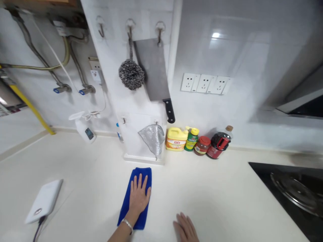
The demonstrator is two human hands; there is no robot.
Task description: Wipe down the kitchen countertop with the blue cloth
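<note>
My left hand lies flat with spread fingers on a blue cloth spread on the cream countertop. A bracelet sits on that wrist. To the right of the cloth, my right hand rests open and palm down on the bare counter near the bottom edge, holding nothing.
A white pillar behind the cloth carries hooks with a steel scourer, a cleaver and a silver rag. Beside it stand a yellow jug, a green bottle and jars. Elsewhere: spray bottle, power bank, black hob.
</note>
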